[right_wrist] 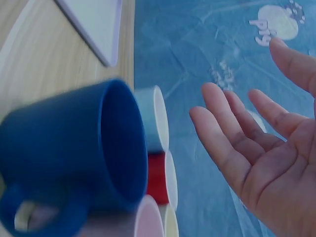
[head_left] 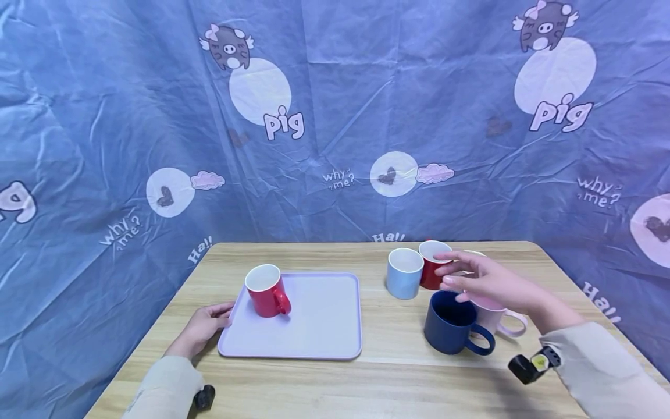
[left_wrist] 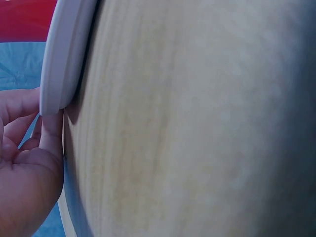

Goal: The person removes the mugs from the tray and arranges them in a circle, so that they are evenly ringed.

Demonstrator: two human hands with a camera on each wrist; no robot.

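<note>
My left hand point(head_left: 203, 327) grips the left edge of a pale lilac tray point(head_left: 319, 317), its fingertips right at the rim point(left_wrist: 52, 106). On the tray's left part stands a red mug point(head_left: 266, 294), white inside, handle turned to the right. My right hand point(head_left: 484, 278) hovers over a group of mugs with fingers spread and holds nothing, as its palm point(right_wrist: 276, 173) shows in the right wrist view. Below it stand a dark blue mug point(head_left: 445, 331) and a pink mug point(head_left: 489, 320). Behind these are a light blue mug point(head_left: 404, 279) and another red mug point(head_left: 430, 273).
A cream-rimmed mug point(head_left: 475, 254) is mostly hidden behind my right hand; its edge point(right_wrist: 171, 222) shows in the right wrist view. The wooden table point(head_left: 314, 390) ends at a blue printed curtain point(head_left: 340, 134). Bare wood lies between the tray and the mugs.
</note>
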